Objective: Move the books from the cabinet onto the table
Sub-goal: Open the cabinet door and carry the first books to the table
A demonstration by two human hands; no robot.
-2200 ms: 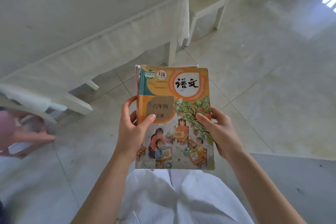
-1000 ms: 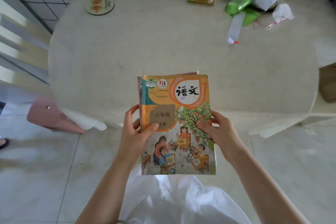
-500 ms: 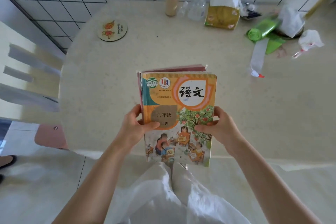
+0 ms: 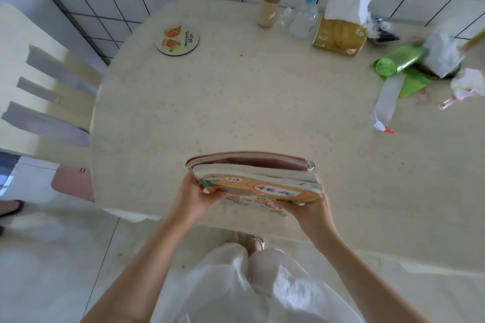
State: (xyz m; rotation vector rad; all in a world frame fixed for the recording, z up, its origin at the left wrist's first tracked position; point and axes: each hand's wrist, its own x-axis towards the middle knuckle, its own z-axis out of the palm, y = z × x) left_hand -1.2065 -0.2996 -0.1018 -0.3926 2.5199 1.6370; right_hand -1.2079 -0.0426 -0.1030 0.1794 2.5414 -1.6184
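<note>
Over the near edge of the round, pale speckled surface I see a small stack of paperback books, the orange illustrated textbook cover facing me and a red-covered one behind it, tilted steeply so that the page edges face up toward my camera. My left hand grips the stack's left end, its fingers curled against the orange cover, and my right hand grips the right end from beneath, fingers wrapped round the lower corner. Whether the far edge of the stack touches the surface I cannot tell from this angle. Toward the back left of the surface lies a round cork coaster printed with orange fruit. Along the tiled wall at the back stand a tan cardboard tube, a clear pump bottle with a blue nozzle and a yellow tissue pack with a white sheet sticking up, close together in a row. Further right lie a roll of green plastic bags and some crumpled white paper. A cream slatted chair stands at the left side of the surface, and white trousers fill the bottom of my view above the pale tiled floor.
</note>
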